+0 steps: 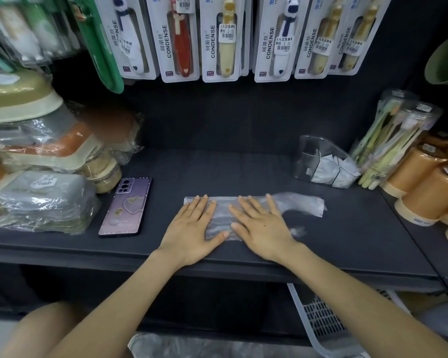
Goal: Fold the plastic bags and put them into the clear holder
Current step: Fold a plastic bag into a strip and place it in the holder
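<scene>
Pressing a plastic bag (303, 204) flat on the dark shelf (243, 171), near its front edge, with left hand (192, 228) and right hand (263, 226) side by side, fingers straight and spread, clasping nothing. Probably smoothing the long strip before a fold. Sweep outward from the middle to chase air toward the loose handle end trailing right. Keep one palm pinning the strip while folding, to stop the thin film sliding or springing back. Crease firmly, then carry to the clear holder (318, 161) at far right, apparently with folded bags (326, 174) inside
</scene>
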